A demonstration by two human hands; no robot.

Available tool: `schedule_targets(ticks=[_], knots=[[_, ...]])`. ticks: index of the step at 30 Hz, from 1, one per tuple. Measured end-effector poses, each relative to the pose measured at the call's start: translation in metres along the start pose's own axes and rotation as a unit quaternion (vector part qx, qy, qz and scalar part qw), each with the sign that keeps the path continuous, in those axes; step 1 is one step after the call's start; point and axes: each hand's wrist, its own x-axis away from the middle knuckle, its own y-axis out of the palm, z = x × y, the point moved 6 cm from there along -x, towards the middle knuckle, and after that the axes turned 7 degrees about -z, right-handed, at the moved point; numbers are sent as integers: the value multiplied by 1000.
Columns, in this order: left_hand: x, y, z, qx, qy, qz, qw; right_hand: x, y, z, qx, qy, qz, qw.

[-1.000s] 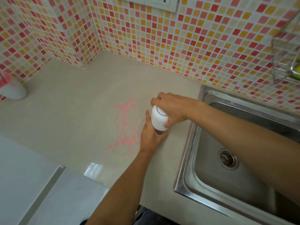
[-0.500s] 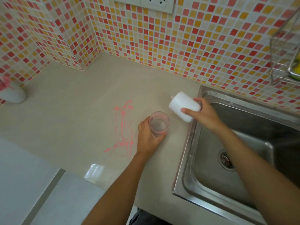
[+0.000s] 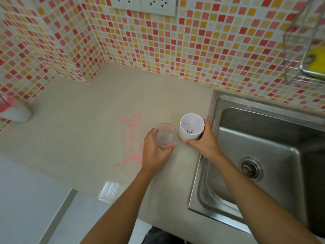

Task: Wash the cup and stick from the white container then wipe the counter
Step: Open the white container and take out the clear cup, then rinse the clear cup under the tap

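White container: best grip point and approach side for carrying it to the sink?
Grip the white container around its round side wall below the rim, coming from the sink side, as the right hand does. It stands upright with its mouth open upward, and the cup in the left hand crowds its other side.

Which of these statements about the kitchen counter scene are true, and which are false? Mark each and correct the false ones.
1. The left hand grips a clear pink-tinted glass cup standing on the beige counter. True.
2. The white cylindrical container lies on its side in the steel sink. False: it is upright, mouth up, held by the right hand on the counter beside the sink.
3. Pink smears mark the counter left of the cup. True.
4. The wire rack on the tiled wall is bare. False: it holds something yellow.
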Motion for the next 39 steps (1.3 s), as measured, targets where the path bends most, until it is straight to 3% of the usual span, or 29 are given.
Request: schedule_targets(ticks=[5, 10, 12, 17, 22, 29, 34, 39], knots=[[9, 2, 6, 0, 14, -10, 1000, 5, -2, 0, 31, -19, -22, 999], [35, 16, 19, -3, 56, -47, 997, 62, -37, 24, 115, 22, 76, 990], [49, 29, 27, 4, 75, -67, 995, 95, -47, 47, 165, 38, 79, 982], [81, 77, 59, 34, 141, -154, 977, 176, -69, 120, 256, 135, 61, 955], [100, 131, 82, -35, 159, -230, 959, 211, -95, 158, 294, 208, 65, 930], [91, 202, 105, -245, 207, -302, 898, 225, -157, 208, 391, 293, 17, 872], [86, 230, 107, -361, 228, -293, 856, 227, -185, 221, 413, 286, -28, 864], [91, 254, 120, -457, 314, -290, 780, 220, -182, 225, 430, 248, -71, 865]])
